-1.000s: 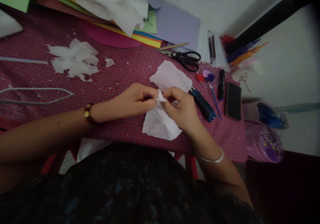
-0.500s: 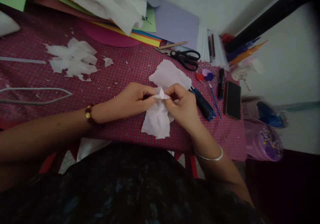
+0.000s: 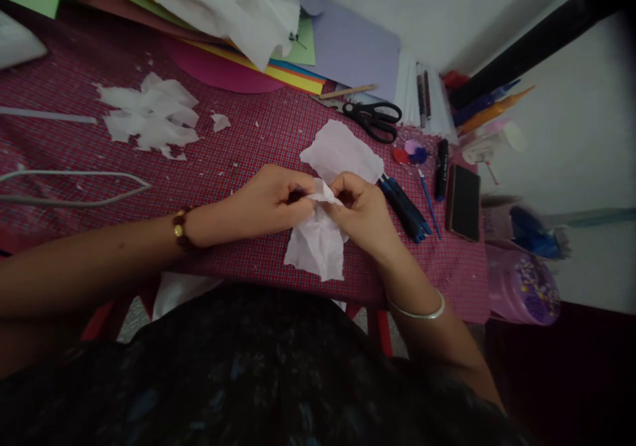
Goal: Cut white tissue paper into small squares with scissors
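A crumpled piece of white tissue paper (image 3: 317, 247) hangs between my two hands over the table's near side. My left hand (image 3: 278, 197) pinches its upper edge from the left, thumb against the fingers. From the right, my right hand (image 3: 364, 211) pinches the same edge, so both hands are closed. The paper's lower part spreads out below the fingers. Just beyond my hands lies another torn sheet of white tissue paper (image 3: 342, 151). Blue-and-black pens (image 3: 405, 207) lie right of my right hand.
Black-handled scissors (image 3: 372, 118), a pencil (image 3: 350, 91), a black marker (image 3: 441, 167) and a phone (image 3: 464, 201) lie to the right. Torn white paper (image 3: 154, 114) is at left, near a looped cable (image 3: 74, 201). Coloured sheets (image 3: 228, 71) are stacked at the back.
The pinched upper edge of the tissue paper has folded over and flattened between my fingertips. My hands stay close together, gripping it. The whole view has shifted slightly.
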### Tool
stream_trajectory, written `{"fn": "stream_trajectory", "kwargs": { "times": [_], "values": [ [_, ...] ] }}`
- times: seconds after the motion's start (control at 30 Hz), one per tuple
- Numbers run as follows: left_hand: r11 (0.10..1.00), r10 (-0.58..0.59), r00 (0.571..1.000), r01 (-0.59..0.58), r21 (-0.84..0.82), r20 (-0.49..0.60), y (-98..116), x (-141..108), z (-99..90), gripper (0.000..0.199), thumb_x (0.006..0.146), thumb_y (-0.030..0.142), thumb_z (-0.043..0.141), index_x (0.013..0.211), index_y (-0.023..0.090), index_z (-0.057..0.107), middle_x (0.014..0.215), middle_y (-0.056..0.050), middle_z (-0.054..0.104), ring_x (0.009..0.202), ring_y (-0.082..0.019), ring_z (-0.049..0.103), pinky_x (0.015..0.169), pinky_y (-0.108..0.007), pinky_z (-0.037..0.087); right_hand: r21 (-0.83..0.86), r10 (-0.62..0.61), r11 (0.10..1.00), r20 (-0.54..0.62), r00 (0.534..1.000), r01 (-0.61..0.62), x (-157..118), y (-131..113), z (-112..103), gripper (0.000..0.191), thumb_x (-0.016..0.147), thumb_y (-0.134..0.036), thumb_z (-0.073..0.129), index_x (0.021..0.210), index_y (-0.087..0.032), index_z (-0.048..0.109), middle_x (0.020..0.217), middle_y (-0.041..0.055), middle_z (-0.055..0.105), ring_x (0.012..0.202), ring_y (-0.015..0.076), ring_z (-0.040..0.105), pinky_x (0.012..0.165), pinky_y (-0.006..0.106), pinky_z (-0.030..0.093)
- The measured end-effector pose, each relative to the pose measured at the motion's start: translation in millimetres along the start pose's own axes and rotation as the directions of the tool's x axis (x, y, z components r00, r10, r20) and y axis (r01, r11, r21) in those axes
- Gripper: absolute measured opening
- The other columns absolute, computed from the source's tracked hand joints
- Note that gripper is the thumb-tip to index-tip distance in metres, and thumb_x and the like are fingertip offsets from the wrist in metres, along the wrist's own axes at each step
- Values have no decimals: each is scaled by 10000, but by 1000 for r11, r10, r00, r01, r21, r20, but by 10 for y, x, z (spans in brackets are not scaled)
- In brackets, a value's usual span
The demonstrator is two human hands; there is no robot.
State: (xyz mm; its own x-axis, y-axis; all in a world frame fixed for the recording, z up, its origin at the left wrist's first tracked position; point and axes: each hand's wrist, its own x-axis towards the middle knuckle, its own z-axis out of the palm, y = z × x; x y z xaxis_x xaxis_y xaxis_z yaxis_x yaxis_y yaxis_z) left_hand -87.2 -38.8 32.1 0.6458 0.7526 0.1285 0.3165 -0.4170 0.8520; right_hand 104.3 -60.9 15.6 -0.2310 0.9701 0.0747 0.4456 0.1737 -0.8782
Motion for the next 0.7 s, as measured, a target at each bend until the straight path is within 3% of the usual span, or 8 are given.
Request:
{"fn": "stream_trajectory", "kwargs": {
  "times": [0.2,0.33,0.43,0.57,0.7],
  "values": [
    [976,48,999,-43,214,-20,3,-34,6,212,773,171,486,572,179,417,536,43,401,520,-90,369,513,-249,254,-293,-118,952,-102,988,84,-12,-20,-29,145,719,-148,624,689,-218,502,651,-42,537,591,118,467,567,268,348],
    [940,80,997,-77,333,6,-11,-39,15,210,781,196,503,586,182,424,542,39,419,512,-96,365,521,-263,247,-334,-237,919,-40,971,211,-23,-22,-40,176,742,-128,596,891,-221,589,837,1,633,744,163,581,675,296,444],
    [928,83,996,-86,362,25,-33,-36,24,205,789,208,501,598,185,432,554,31,445,518,-102,383,526,-270,246,-368,-289,891,-6,957,267,-19,-5,-46,127,807,-135,541,882,-217,603,848,20,638,793,180,598,710,315,447],
    [917,76,996,-91,389,54,-52,-35,35,207,778,205,509,595,187,413,559,26,444,519,-107,393,532,-279,241,-339,-221,924,-94,971,177,4,10,-60,188,919,-215,464,741,-223,523,677,-12,547,648,147,528,609,292,382],
    [907,53,995,-84,413,84,-65,-25,33,213,786,209,520,596,188,426,563,21,455,526,-114,407,541,-281,246,-179,-111,980,-109,988,90,14,-9,-76,316,971,-329,443,672,-228,424,580,-49,415,547,110,416,542,272,314]
  ]
}}
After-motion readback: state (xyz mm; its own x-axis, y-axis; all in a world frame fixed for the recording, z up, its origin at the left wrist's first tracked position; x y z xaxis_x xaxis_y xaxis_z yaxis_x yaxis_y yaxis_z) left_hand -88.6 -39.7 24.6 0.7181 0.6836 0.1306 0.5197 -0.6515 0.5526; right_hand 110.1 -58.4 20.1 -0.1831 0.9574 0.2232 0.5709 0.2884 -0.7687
